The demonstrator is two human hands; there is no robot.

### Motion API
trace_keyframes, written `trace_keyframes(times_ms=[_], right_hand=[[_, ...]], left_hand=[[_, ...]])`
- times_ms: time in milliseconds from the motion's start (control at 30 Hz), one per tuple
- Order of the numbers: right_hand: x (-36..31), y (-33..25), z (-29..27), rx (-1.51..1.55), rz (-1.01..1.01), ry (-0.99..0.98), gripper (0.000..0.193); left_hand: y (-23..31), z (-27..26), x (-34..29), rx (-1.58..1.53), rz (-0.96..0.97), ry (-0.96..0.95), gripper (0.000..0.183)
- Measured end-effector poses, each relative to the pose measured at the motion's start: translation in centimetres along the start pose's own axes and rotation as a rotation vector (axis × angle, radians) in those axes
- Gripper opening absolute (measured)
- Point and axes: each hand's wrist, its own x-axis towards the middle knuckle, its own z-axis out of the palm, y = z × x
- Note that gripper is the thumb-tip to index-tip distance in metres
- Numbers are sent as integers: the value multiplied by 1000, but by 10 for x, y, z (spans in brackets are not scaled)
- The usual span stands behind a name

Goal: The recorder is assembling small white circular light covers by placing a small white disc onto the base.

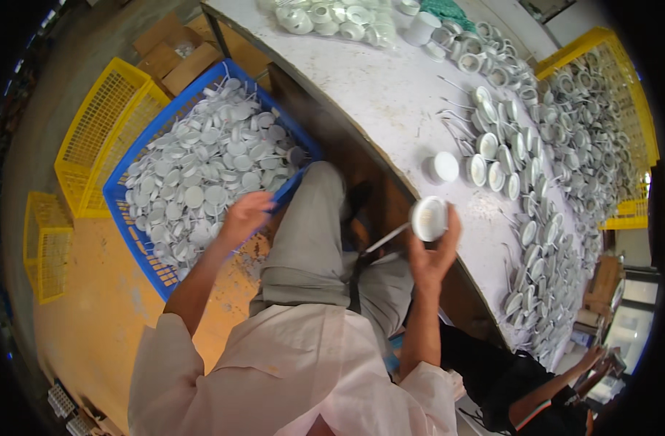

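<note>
My right hand (435,256) grips a round white lamp housing (429,219) by its rim, just off the table's front edge. A pale cable trails from the housing down over my lap. My left hand (245,219) is over the near right rim of a blue plastic basket (140,256). Its fingers are slightly blurred but look loosely stretched, with nothing visible in them. Inside the basket lies a heap of round white lamp discs (194,196), some with short cables. A white cylindrical cap (443,167) stands on the table beside my right hand.
Rows of white lamp housings (492,149) cover the right of the white table (361,91). A clear bag of white rings (336,16) lies at the far edge. Yellow crates (92,138) stand left; another yellow basket (623,51) is far right. A co-worker's arm (539,400) shows lower right.
</note>
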Motion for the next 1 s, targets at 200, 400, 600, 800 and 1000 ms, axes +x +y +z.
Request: trace_keyframes(times_ms=[200,400,600,800,1000], right_hand=[[0,-46,14,83,-191,-173,76],[-9,-42,6,112,-155,-329,77],[24,3,2,163,165,-57,39],[87,71,13,-45,616,111,42],[93,84,18,37,666,62,38]], left_hand=[[71,166,38,-222,84,-555,82],[74,171,40,-240,28,-621,83],[43,146,33,-439,-94,-340,77],[29,146,19,-381,-145,-365,70],[28,146,11,-375,-165,-342,71]])
